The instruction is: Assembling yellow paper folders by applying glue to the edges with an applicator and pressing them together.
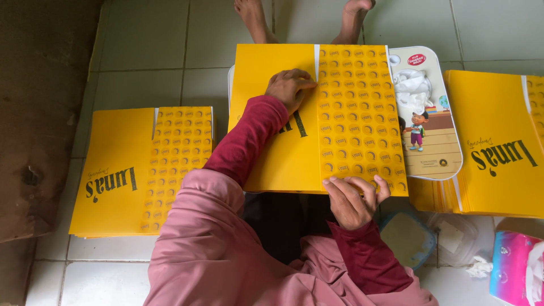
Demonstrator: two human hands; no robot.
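A flat yellow card sheet [283,158] with a panel of round printed marks on its right half lies on a small white lap table [430,153] in front of me. My left hand [290,88] presses down with curled fingers near the sheet's top middle, at the seam between the plain half and the patterned panel. At the sheet's near edge, my right hand [352,199] pinches the bottom of the patterned panel. Both arms wear dark red sleeves under a pink cloth.
A stack of the same yellow sheets [113,175] lies on the tiled floor at left, another stack [498,153] at right. A white cloth [412,90] rests on the table. A blue-rimmed container [409,241], a clear lid [456,238] and a pink tissue pack [518,266] sit at lower right. Bare feet [351,20] show beyond the table.
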